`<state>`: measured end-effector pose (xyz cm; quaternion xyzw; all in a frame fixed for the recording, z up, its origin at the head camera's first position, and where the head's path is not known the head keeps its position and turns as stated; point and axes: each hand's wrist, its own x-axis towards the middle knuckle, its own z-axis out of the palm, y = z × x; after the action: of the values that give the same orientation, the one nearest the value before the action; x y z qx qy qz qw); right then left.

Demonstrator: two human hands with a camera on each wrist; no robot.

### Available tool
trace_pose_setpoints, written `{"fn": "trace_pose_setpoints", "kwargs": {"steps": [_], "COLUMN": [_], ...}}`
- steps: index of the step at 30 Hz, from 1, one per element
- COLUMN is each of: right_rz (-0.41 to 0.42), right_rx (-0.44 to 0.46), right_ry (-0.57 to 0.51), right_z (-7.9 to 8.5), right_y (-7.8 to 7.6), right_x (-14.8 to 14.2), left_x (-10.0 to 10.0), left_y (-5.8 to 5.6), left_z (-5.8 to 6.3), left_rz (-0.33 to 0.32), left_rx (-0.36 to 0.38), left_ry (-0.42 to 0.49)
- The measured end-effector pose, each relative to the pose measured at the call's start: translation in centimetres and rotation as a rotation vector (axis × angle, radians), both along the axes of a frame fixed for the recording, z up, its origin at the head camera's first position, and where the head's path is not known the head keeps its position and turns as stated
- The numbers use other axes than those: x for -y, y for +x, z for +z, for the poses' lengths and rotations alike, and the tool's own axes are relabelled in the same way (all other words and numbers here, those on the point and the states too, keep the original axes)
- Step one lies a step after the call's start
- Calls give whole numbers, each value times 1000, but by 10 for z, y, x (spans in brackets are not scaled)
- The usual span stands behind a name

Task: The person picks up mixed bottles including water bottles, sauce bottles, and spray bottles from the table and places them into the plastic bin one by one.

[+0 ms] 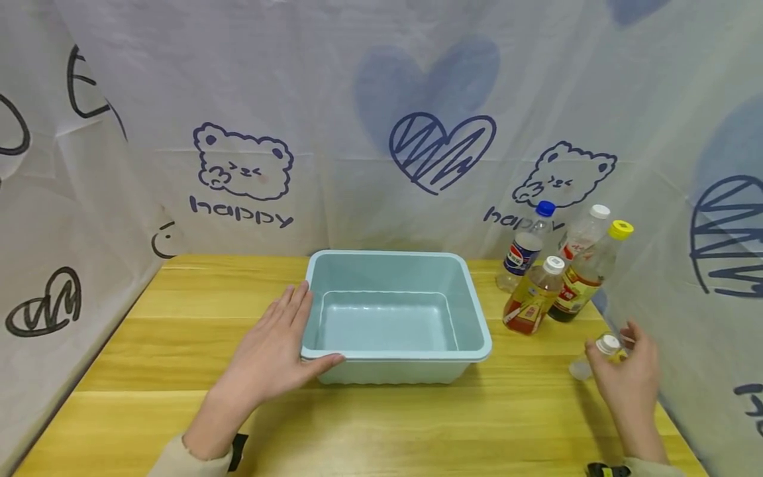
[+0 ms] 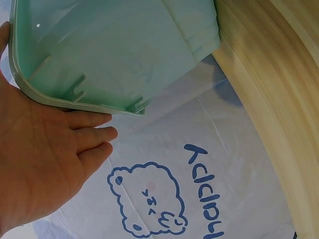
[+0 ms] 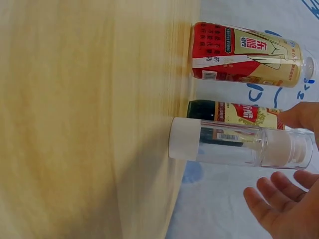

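Note:
A light blue-green plastic basin (image 1: 396, 371) stands on the wooden table. My left hand (image 1: 271, 348) rests on its left rim, fingers straight and thumb along the front edge; the left wrist view shows the fingers outside the basin's wall (image 2: 124, 64). At the right, my right hand (image 1: 632, 371) surrounds the upper part of a small clear bottle (image 3: 232, 142) with a white base and a white top. The thumb lies close to the bottle, while the other fingers (image 3: 264, 199) stand apart from it. Whether the thumb touches it, I cannot tell.
Behind the small bottle stand a red-and-gold drink bottle (image 1: 532, 298), a yellow-capped vinegar bottle (image 1: 581, 285), a blue-capped Pepsi bottle (image 1: 521, 255) and a white-capped clear bottle (image 1: 581, 235). A printed white cloth (image 1: 340, 185) hangs behind the table (image 1: 381, 430) and along both sides.

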<state>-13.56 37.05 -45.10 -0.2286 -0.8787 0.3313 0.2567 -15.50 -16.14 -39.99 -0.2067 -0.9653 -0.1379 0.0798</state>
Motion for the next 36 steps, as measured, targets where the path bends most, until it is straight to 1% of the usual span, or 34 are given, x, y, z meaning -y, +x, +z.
{"fn": "trace_pose_setpoints", "kwargs": {"steps": [2, 6, 10, 17, 24, 32, 36], "right_rz": [-10, 4, 23, 6, 3, -5, -3], "right_rx": [18, 33, 51, 81, 114, 140, 146], "right_ry": [-1, -13, -55, -93, -150, -165, -149], "right_z": [-1, -4, -7, -10, -9, -10, -9], "right_y": [0, 1, 2, 3, 4, 3, 1], "right_x": [-2, -7, -10, -10, -9, -10, -12], "left_x": [0, -1, -1, -2, -3, -2, -2], "left_y": [0, 0, 1, 0, -1, 1, 0], "left_z": [0, -1, 0, -1, -3, -4, -3], "left_rz": [-4, -10, -11, -10, -9, -10, -5], "left_rx": [-13, -35, -36, -45, -38, -50, -49], "left_ry": [5, 11, 7, 8, 2, 1, 6]}}
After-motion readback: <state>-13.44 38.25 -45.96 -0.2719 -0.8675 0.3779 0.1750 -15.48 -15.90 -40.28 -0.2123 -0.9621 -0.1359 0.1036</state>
